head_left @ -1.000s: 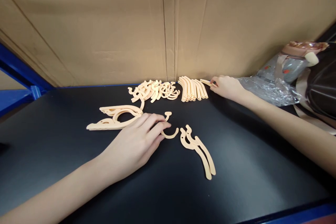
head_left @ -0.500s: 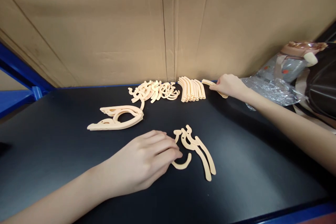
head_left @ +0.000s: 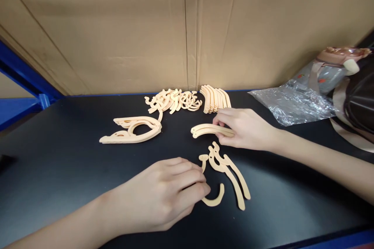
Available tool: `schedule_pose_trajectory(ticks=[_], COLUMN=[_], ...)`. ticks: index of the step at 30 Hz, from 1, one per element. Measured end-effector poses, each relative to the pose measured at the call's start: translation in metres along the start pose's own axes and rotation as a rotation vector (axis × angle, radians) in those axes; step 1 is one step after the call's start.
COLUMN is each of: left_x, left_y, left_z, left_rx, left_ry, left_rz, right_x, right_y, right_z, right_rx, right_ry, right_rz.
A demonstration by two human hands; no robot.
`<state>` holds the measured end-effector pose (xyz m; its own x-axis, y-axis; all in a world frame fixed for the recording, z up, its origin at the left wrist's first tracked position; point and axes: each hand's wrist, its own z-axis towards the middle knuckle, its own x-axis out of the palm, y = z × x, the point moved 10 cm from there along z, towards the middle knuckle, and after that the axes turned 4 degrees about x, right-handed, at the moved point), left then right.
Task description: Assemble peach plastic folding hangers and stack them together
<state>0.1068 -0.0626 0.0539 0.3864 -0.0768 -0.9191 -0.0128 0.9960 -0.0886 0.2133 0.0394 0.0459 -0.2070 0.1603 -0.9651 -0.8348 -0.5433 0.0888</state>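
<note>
My left hand (head_left: 172, 194) rests low over the black table with its fingers closed on a beige hook piece (head_left: 215, 201), whose curved end sticks out to the right. My right hand (head_left: 244, 128) pinches two curved beige strips (head_left: 204, 129), side by side, pointing left. Just below it, two long beige arm pieces (head_left: 233, 179) with notched tops lie next to each other. Folded beige hanger parts (head_left: 134, 139) are stacked at the left. Farther back are a heap of small beige hooked pieces (head_left: 172, 101) and a row of curved strips (head_left: 214, 99).
A crumpled clear plastic bag (head_left: 300, 103) lies at the back right, beside a bottle with a pink lid (head_left: 336, 56) and a dark bag (head_left: 358, 97). Cardboard (head_left: 131, 31) stands behind the black table (head_left: 58, 171). A blue metal frame (head_left: 26, 74) is at the left.
My right hand has come from the back right toward the middle, bringing the strips. My left hand and the nearby pieces appear slightly lower and farther right in view.
</note>
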Motion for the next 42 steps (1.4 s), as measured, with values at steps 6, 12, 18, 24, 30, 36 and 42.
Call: schedule_pose_trajectory(ticks=[6, 12, 18, 24, 30, 36, 42], left_x=[0.005, 0.004, -0.006, -0.006, -0.005, -0.005, -0.01], left_y=[0.004, 0.02, 0.049, 0.061, 0.063, 0.06, 0.057], left_z=[0.0, -0.006, -0.016, -0.019, -0.019, -0.017, -0.017], left_rx=[-0.007, -0.056, -0.24, -0.369, -0.384, -0.357, -0.37], left_ry=[0.025, -0.012, -0.091, -0.072, -0.062, -0.055, -0.066], left_rz=[0.038, 0.093, 0.239, 0.332, 0.413, 0.397, 0.472], right_x=[0.016, 0.001, -0.014, -0.016, -0.014, -0.001, -0.003], right_y=[0.008, 0.015, 0.042, 0.048, 0.069, 0.095, 0.117], right_z=[-0.007, -0.013, -0.033, -0.039, -0.046, -0.055, -0.07], right_rx=[-0.076, -0.11, -0.181, -0.194, -0.319, -0.454, -0.588], right_ry=[-0.01, -0.124, -0.062, -0.033, -0.116, -0.067, -0.094], right_rz=[-0.018, -0.055, -0.094, -0.021, 0.0, -0.019, -0.089])
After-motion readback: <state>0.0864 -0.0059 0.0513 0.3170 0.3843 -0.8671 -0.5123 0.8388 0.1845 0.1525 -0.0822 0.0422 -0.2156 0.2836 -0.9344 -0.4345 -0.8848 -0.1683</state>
